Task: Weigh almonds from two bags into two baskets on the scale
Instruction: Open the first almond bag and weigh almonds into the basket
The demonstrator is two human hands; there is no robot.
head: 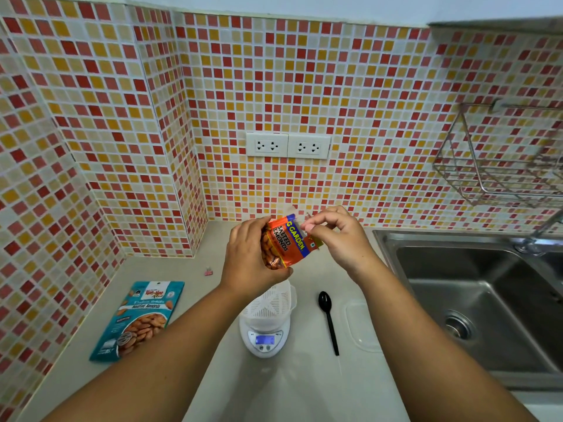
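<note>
Tearing should go steadily: left hand [248,254] grips the orange bag [285,243] at frame centre, above the basket [271,303] on the scale [264,339]; right hand [333,234] pinches its top corner. Keep the mouth upward, I judge. Counted: two bags, the teal bag [141,319] lying lower left on the surface [304,385]; one basket visible, one scale, one spoon [328,321].

The orange bag [281,245] says "G GARDEN" on a blue band and "SALTED ALMONDS" next to it. The teal bag [138,318] lying on the counter reads "Roasted Almonds"; its brand logo is too blurry to read. The scale display [264,340] glows blue, no digits legible.
</note>
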